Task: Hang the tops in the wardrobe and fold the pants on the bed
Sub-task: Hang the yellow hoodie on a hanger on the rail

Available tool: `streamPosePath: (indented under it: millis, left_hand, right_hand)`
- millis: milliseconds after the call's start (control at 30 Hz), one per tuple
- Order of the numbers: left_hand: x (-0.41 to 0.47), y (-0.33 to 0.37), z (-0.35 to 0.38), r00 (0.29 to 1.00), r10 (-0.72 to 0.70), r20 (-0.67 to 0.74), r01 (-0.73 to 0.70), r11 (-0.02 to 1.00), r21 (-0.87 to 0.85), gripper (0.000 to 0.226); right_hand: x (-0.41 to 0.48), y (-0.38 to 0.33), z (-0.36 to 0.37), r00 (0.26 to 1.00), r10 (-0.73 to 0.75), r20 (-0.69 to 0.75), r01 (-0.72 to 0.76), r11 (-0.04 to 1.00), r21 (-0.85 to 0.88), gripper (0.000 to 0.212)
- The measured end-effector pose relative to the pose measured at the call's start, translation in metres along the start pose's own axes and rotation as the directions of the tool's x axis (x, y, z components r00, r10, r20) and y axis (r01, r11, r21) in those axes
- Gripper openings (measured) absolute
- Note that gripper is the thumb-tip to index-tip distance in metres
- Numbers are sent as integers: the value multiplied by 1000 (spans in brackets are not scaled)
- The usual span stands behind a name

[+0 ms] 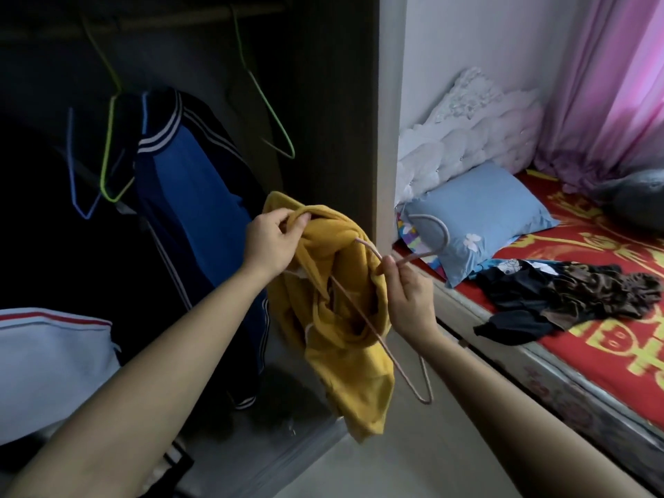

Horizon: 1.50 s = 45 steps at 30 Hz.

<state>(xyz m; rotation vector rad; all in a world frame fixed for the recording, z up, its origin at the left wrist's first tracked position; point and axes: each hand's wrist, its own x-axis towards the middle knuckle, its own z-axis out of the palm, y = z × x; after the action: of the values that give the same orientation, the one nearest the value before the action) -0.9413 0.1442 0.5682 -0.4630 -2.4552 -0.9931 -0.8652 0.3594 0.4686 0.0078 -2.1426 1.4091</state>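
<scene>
Top (pixel 345 339) in left grip (pixel 273 242), hanger (pixel 395 365) threaded through

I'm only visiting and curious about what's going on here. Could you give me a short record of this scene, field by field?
Left hand: grips the yellow top at its neckline
Right hand: pinches the pink hanger just below its hook
Hanger state: partly threaded inside the top
Wardrobe: blue jacket hung, green hanger bare
Bed: dark clothes in a heap, blue pillow
</scene>
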Motion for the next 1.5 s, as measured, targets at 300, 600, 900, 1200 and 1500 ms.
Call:
streamPosePath:
  millis: [300, 600, 900, 1200, 1500]
  left_hand:
    - [28, 6, -14, 952, 30, 305, -97, 973, 209, 48]
    - [41, 25, -15, 758, -42, 651, -76, 985, 152, 73]
    - [46, 21, -13, 866, 30, 499, 3, 998, -65, 30]
    - [23, 72, 14, 880, -9, 474, -10, 999, 38, 63]
    - [22, 61, 16, 995, -40, 96, 32, 996, 82, 56]
  right_hand:
    - [35, -23, -15, 993, -110, 53, 110, 994, 1, 59]
    - [50, -35, -49, 977, -210, 39, 213, 971, -112, 37]
    - [45, -9, -84, 969, -161, 189, 217, 919, -330, 21]
    - [27, -13, -37, 946, -88, 312, 141, 978, -153, 29]
    - [7, 27, -33, 957, 160, -243, -274, 773, -572, 103]
